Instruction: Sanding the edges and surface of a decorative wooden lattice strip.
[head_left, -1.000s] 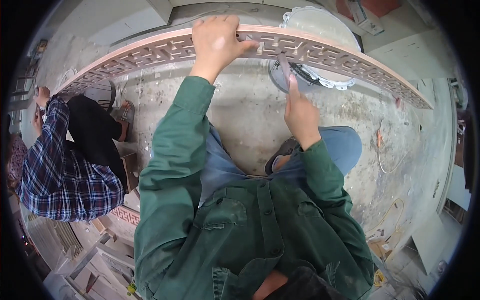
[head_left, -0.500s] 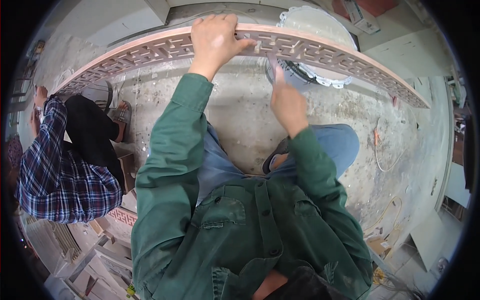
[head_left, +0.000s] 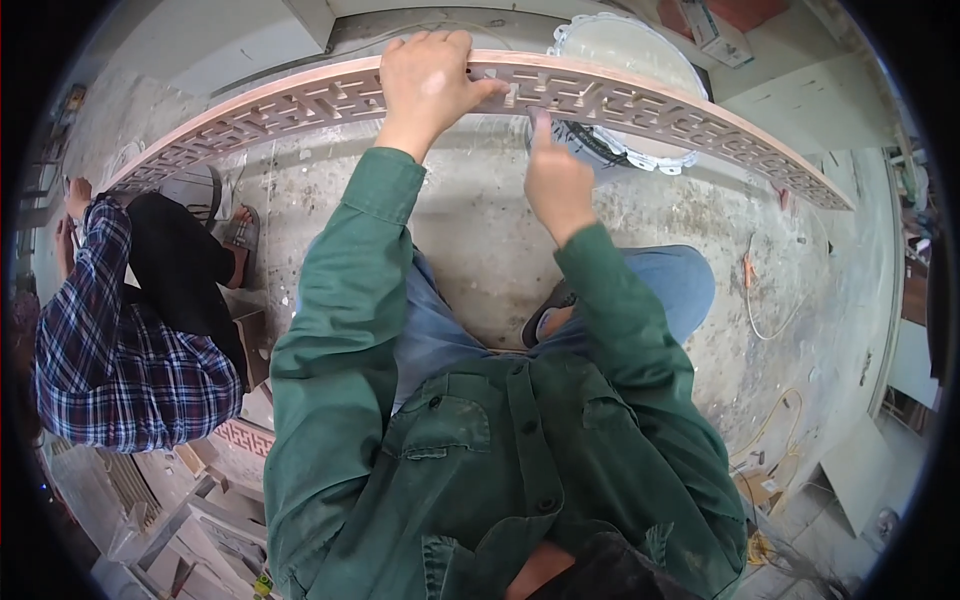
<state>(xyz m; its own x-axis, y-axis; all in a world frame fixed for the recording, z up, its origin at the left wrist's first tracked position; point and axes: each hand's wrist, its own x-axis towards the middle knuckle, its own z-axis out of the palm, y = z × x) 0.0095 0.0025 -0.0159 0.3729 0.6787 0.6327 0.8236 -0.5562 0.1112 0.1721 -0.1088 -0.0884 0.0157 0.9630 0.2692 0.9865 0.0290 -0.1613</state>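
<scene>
A long pinkish wooden panel (head_left: 320, 107), cut through with angular fretwork, spans the far side and looks bowed in the wide view. My left hand (head_left: 428, 90) grips its top edge, with the thumb reaching right along the cut-out face. Below the panel's lower edge, to the right of the left hand, is my right hand (head_left: 560, 185). Its index finger is stretched toward the fretwork while the other fingers are curled in. A small pinkish, blurred thing seems to lie at that fingertip; its kind does not show.
A round bucket (head_left: 598, 150) with a pale, scalloped lid (head_left: 640, 50) stands behind the panel. At left, a person in a plaid shirt (head_left: 140, 370) sits near the panel's end. An orange-ended cable (head_left: 750, 275) lies on the stained floor (head_left: 470, 220) at right.
My right hand has moved slightly left and up, closer to the panel's lower edge. The pinkish strip beyond its finger shows less. My left hand stays on the panel.
</scene>
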